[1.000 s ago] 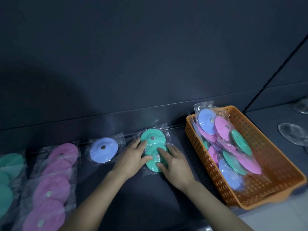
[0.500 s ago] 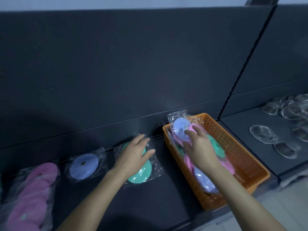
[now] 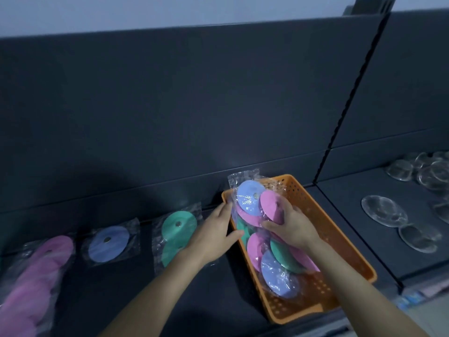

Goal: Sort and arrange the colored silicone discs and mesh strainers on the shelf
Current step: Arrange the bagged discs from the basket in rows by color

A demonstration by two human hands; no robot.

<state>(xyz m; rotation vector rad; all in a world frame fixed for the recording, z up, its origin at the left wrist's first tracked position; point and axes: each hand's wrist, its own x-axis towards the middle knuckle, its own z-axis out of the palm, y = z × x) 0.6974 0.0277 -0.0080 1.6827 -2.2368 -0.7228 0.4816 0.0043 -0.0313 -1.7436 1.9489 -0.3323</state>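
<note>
- Several bagged discs sit jumbled in the orange basket [image 3: 311, 290]. The right hand [image 3: 291, 227] has its fingers and thumb curled round a pink disc [image 3: 271, 206] at the top of the pile, beside a blue disc [image 3: 249, 197].
- Handling, my guess: light, floppy silicone inside a slick, crinkly bag. Pinch through the bag across the disc's edge, not the loose bag corner, or it slips.
- Left hand [image 3: 213, 233]: flat, fingers straight, holding nothing, at the basket's left rim.
- On the shelf [image 3: 116, 288] left of the basket: green discs [image 3: 178, 229], a lone blue one [image 3: 108, 243], then a pink row [image 3: 43, 263].
- Clear round pieces [image 3: 384, 210] are in the next bay to the right. Can't tell if they are strainers.
</note>
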